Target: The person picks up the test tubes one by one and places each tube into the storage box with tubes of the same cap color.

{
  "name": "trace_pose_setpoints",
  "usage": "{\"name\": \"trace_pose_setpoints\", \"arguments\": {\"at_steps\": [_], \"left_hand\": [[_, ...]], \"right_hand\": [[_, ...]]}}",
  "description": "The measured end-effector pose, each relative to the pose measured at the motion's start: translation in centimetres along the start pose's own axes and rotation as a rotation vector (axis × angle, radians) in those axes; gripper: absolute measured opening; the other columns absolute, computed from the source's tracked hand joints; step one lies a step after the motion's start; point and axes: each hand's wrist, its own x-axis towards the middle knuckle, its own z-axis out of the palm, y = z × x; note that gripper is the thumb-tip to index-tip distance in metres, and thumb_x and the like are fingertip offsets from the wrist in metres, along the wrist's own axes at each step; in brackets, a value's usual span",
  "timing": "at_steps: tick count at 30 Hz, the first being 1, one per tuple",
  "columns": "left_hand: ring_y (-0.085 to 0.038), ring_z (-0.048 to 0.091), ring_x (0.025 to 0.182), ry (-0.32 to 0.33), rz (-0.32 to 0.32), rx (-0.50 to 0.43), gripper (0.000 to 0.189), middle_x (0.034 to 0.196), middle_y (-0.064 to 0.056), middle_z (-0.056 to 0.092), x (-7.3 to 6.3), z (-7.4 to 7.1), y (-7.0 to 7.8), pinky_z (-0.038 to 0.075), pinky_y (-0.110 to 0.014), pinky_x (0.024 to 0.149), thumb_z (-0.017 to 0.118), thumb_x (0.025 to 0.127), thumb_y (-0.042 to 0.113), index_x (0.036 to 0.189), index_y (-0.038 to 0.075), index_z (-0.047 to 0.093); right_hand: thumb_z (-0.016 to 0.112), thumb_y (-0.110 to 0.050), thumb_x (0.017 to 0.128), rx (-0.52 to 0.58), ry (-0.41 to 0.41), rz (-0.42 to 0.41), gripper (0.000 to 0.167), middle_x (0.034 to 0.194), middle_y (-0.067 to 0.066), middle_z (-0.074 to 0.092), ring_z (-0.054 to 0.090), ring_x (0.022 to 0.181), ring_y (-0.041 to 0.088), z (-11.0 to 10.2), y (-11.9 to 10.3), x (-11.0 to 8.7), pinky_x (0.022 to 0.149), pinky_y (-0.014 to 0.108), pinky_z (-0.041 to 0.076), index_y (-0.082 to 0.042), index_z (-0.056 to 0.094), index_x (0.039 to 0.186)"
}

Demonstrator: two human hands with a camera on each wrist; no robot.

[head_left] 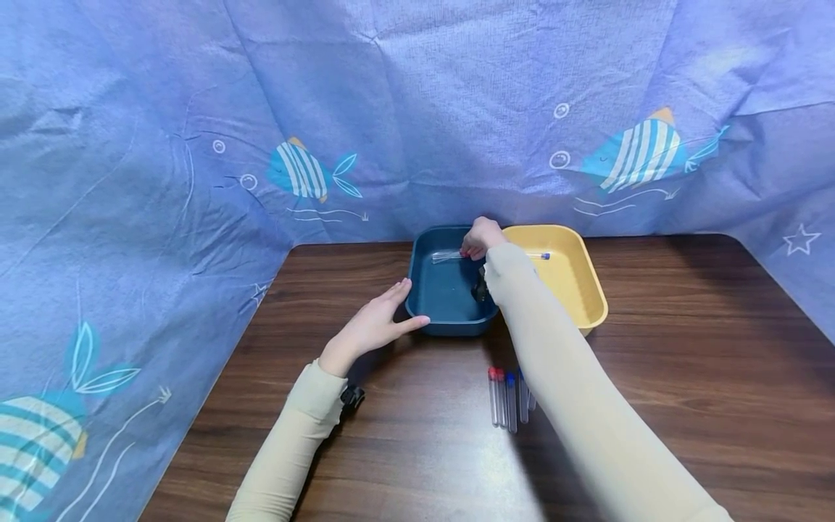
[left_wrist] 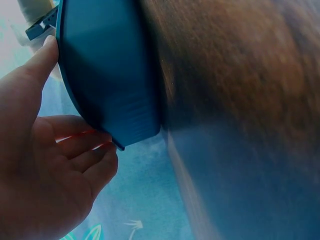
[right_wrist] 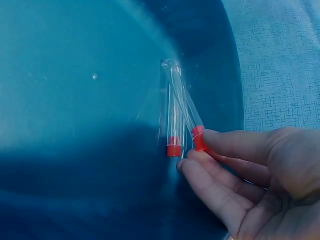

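Note:
My right hand [head_left: 483, 236] reaches into the far part of the blue bin [head_left: 450, 327]. Its thumb and fingers pinch the red cap of a clear test tube [right_wrist: 198, 137], which slants over another red-capped tube [right_wrist: 174, 149] lying on the bin's floor. Against the near left corner of the bin, my left hand [head_left: 375, 322] has its fingers spread, thumb at the front rim and the other fingers at the left side. In the left wrist view those fingertips [left_wrist: 102, 140] touch the bin's rim.
Beside the blue bin on the right stands a yellow bin [head_left: 596, 308], with a blue-capped tube [head_left: 543, 256] inside. Several red- and blue-capped tubes [head_left: 512, 406] lie on the wooden table [head_left: 417, 449] in front, partly behind the right sleeve. A fish-patterned curtain [head_left: 424, 109] hangs behind.

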Motion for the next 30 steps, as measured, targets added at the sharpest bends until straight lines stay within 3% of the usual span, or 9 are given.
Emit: {"name": "trace_pose_setpoints", "arguments": {"at_steps": [8,13,16,20,30], "left_hand": [[-0.022,0.021,0.152,0.008,-0.003,-0.003,0.097,0.166,-0.010,0.022,0.0,-0.2,0.2,0.024,-0.044,0.121,0.055,0.093,0.068,0.160,0.005,0.025],[-0.021,0.020,0.152,-0.019,-0.028,-0.005,0.098,0.166,-0.008,0.020,-0.4,-0.2,0.4,0.024,-0.044,0.120,0.056,0.092,0.069,0.160,0.006,0.023],[-0.022,0.021,0.152,-0.011,-0.016,-0.014,0.098,0.166,-0.009,0.020,-0.3,-0.1,0.6,0.024,-0.044,0.120,0.056,0.093,0.068,0.160,0.005,0.023],[-0.023,0.022,0.152,-0.001,-0.012,-0.019,0.097,0.166,-0.009,0.020,0.0,0.2,0.5,0.025,-0.044,0.120,0.054,0.093,0.068,0.160,0.005,0.023],[-0.022,0.021,0.152,-0.025,-0.025,-0.015,0.096,0.166,-0.009,0.020,-0.3,0.0,0.4,0.024,-0.044,0.121,0.056,0.094,0.066,0.160,0.005,0.023]], "right_hand": [[0.064,0.001,0.095,-0.004,0.013,-0.018,0.020,0.108,0.025,0.071,0.072,0.094,0.033,-0.2,-0.1,-0.2,0.081,0.037,0.060,0.009,0.068,0.113],[0.063,0.001,0.096,-0.042,0.005,-0.012,0.023,0.109,0.025,0.071,0.071,0.075,0.024,0.0,0.2,0.0,0.079,0.036,0.060,0.011,0.065,0.116],[0.062,0.001,0.095,-0.093,0.042,-0.013,0.022,0.109,0.023,0.070,0.069,0.069,0.021,0.0,0.3,0.2,0.077,0.035,0.060,0.009,0.066,0.115],[0.062,0.003,0.094,-0.130,0.076,-0.016,0.020,0.112,0.023,0.068,0.072,0.076,0.025,0.1,0.4,0.3,0.077,0.034,0.060,0.009,0.067,0.112],[0.066,0.005,0.091,-0.110,0.056,-0.002,0.018,0.108,0.021,0.063,0.073,0.084,0.028,0.7,0.5,0.4,0.080,0.036,0.060,0.008,0.064,0.108]]}}
